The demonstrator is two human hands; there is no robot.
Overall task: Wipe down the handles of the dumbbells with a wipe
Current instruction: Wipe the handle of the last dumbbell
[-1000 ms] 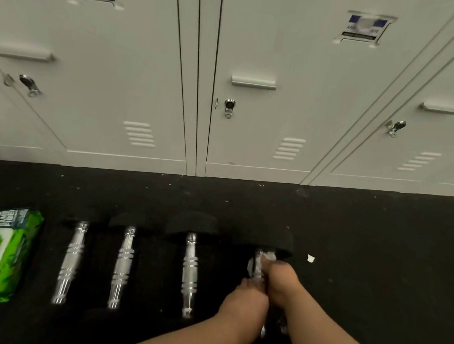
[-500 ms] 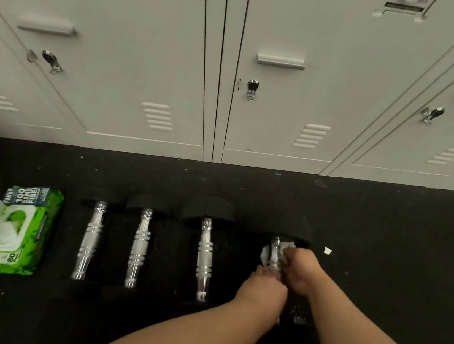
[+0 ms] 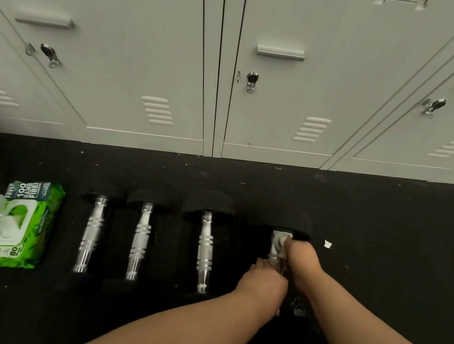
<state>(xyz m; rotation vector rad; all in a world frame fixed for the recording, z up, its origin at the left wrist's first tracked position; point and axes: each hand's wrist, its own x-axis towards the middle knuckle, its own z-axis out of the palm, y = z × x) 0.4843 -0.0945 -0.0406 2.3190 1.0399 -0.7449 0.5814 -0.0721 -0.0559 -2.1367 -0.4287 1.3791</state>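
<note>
Several dumbbells with black ends and chrome handles lie side by side on the black floor. On the rightmost dumbbell, my right hand holds a white wipe wrapped round the far part of the handle. My left hand grips the near part of that same handle, which is mostly hidden. The other three handles, the left one, the second and the third, lie bare to the left.
A green pack of wipes with its lid flipped up lies at the far left. White lockers line the back. A small white scrap lies on the floor right of the dumbbells.
The view has dropped a little, so everything sits higher in frame. My right hand with the wipe stays near the far end of the handle; the left hand keeps its grip.
</note>
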